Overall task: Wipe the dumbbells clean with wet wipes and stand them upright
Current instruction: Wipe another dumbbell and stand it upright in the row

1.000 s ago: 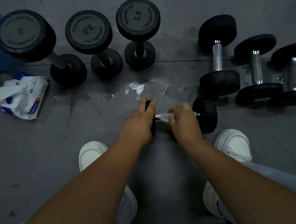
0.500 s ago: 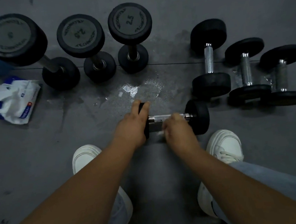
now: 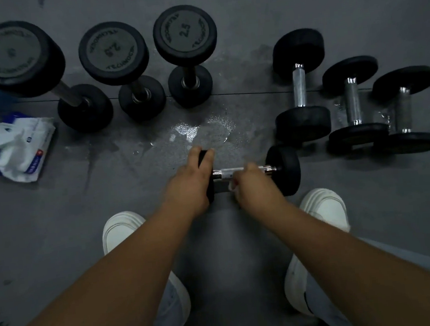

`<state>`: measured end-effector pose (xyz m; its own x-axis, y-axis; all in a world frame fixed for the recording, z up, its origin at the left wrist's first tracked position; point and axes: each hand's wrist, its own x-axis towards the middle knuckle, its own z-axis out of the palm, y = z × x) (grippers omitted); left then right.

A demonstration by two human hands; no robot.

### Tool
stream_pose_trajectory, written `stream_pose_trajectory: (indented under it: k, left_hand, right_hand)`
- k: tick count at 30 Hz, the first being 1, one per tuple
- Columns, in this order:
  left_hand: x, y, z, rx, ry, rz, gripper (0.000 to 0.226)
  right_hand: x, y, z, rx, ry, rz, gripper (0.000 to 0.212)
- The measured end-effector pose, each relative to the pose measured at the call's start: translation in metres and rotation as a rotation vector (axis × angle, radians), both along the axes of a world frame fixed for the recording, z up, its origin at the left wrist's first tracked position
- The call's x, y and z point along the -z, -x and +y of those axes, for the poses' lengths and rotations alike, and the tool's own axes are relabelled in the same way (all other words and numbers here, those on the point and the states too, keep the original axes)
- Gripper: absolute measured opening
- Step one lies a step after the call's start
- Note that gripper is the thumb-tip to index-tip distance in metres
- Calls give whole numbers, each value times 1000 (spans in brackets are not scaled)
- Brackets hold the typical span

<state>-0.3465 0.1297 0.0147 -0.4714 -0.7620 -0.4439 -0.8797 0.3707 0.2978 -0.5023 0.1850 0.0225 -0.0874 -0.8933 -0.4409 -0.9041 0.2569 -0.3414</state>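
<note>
between my two white shoes (image 3: 122, 229), on the grey floor (image 3: 106, 194), the small dumbbell (image 3: 287, 170) lies on its side, bar running left to right. my left hand (image 3: 187, 184) curls over its left head, i judge to stop it rolling; my right hand (image 3: 257, 189) pinches a wet wipe (image 3: 229, 173) around the chrome bar so the cloth hugs the metal. three upright dumbbells (image 3: 185, 34) stand far left, probably finished; three lying dumbbells (image 3: 299, 86) wait at the right, kept apart as the queue. the wipes pack (image 3: 20, 147) sits at my left, near enough for a fresh sheet.
</note>
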Motion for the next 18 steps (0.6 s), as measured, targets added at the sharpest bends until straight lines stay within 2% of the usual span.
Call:
stream_pose_trajectory:
  k: [2,4,9,11,13,15,18]
  left_hand:
    - [0,-1,1,17,-6,-3,104]
    - [-1,-3,0,39,-27,-12,107]
    - [-9,-3,-13,128,-2,-62,117]
    - [-10,-2,-16,163,8,-98,126]
    - [-10,-1,-15,181,10,-130,130]
    - [-11,-1,-15,186,8,-142,132]
    - [-13,-4,-17,201,33,-124,130]
  right_hand:
    - [5,2,-2,30,71,-113,17]
    - [9,17,-17,-8,82,-51,21]
    - [11,36,-49,-393,-206,284,38]
    - [15,34,-55,-459,-313,299,40]
    - [17,34,-59,-437,-356,270,34]
    - [16,33,-55,-431,-299,275,25]
    - [20,32,-41,-365,-44,313,22]
